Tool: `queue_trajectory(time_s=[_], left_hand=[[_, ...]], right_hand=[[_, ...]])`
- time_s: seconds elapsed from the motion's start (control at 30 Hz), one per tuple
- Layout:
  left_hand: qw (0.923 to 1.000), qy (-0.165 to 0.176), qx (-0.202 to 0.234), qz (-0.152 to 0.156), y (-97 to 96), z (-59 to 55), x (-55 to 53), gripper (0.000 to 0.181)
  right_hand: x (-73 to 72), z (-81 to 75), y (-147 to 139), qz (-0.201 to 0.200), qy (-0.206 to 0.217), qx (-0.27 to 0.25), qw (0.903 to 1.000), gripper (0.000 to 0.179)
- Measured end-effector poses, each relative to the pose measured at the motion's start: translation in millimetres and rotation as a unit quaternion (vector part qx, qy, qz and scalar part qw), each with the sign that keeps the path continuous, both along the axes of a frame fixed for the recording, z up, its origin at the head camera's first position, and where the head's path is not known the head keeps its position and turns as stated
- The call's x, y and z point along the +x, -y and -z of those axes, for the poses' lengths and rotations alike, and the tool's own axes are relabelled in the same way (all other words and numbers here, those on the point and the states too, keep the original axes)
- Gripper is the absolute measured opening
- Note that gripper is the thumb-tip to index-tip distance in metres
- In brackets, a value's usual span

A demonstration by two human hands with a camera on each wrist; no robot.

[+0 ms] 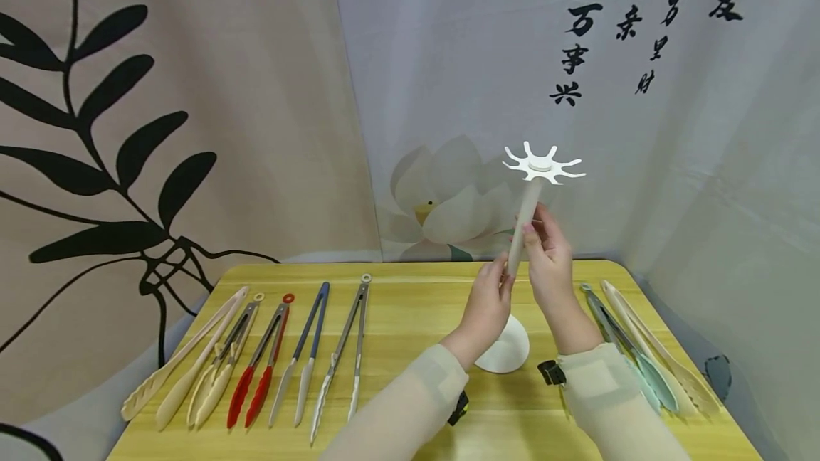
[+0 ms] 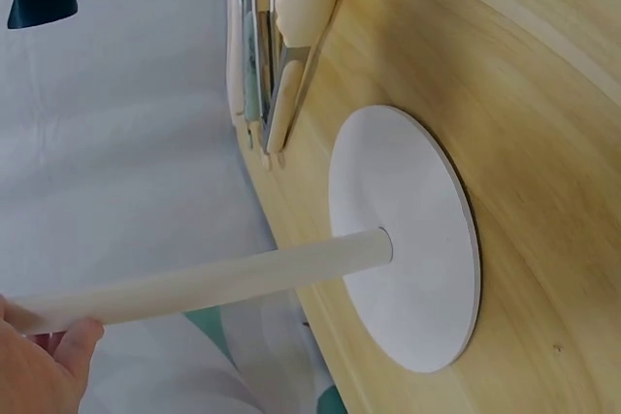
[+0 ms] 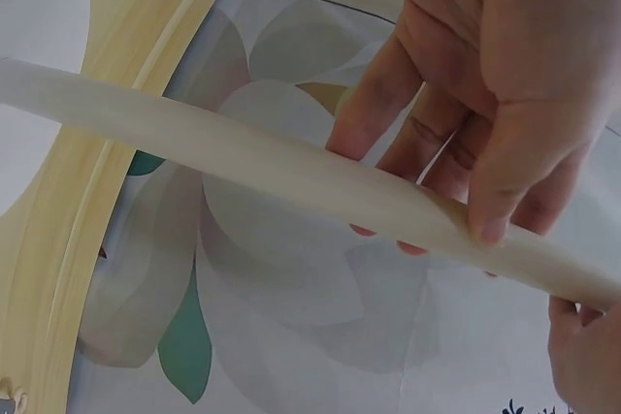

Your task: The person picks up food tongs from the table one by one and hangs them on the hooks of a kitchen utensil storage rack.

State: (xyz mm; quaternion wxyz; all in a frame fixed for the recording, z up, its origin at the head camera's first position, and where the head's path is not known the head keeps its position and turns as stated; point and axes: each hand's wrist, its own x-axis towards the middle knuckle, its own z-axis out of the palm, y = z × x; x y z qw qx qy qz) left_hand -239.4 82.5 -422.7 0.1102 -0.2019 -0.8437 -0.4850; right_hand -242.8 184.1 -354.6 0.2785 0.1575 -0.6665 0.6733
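A white hook stand has a pole, a round base plate on the table and a spoked top with several curved arms. In the head view the pole leans slightly right. My left hand grips its middle part; in the right wrist view the thumb and fingertips of that left hand wrap the pole. Higher up, my right hand holds the pole between thumb and fingers, just under the spoked top. Only part of the right hand shows at the lower right edge of its wrist view.
Several kitchen tongs lie in a row on the left of the wooden table, among them red-tipped tongs and blue-handled tongs. More tongs, green and beige, lie at the right. A printed curtain hangs behind.
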Motion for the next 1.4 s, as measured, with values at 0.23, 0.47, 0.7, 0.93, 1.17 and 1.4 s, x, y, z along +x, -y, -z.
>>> queue_trajectory(time_s=[0.23, 0.47, 0.7, 0.93, 1.17, 1.4], left_hand=[[1.0, -0.004, 0.004, -0.004, 4.5, 1.0, -1.1, 0.039], [0.9999, 0.004, 0.012, -0.003, 11.4, 1.0, -1.3, 0.041], [0.9999, -0.001, 0.008, -0.01, 18.9, 3.7, -3.1, 0.04], [0.9997, -0.011, 0.002, -0.022, 27.7, 2.3, -2.2, 0.04], [0.9995, -0.007, -0.001, -0.03, 36.7, 1.7, -1.4, 0.038], [0.9995, 0.004, 0.003, -0.032, 44.9, 0.9, -0.7, 0.039]], right_hand=[[-2.0, 0.5, 4.7, -0.005, -0.012, 0.004, 0.9999, 0.039], [-3.0, 0.8, 10.1, -0.004, -0.012, 0.017, 0.9998, 0.038], [-2.7, 0.9, 17.5, -0.015, -0.011, 0.02, 0.9996, 0.039], [-2.3, -0.4, 26.0, -0.024, -0.012, 0.019, 0.9994, 0.039], [-3.9, 0.3, 33.7, -0.026, -0.004, 0.02, 0.9994, 0.04], [-4.9, 0.3, 42.5, -0.033, 0.004, 0.014, 0.9993, 0.041]])
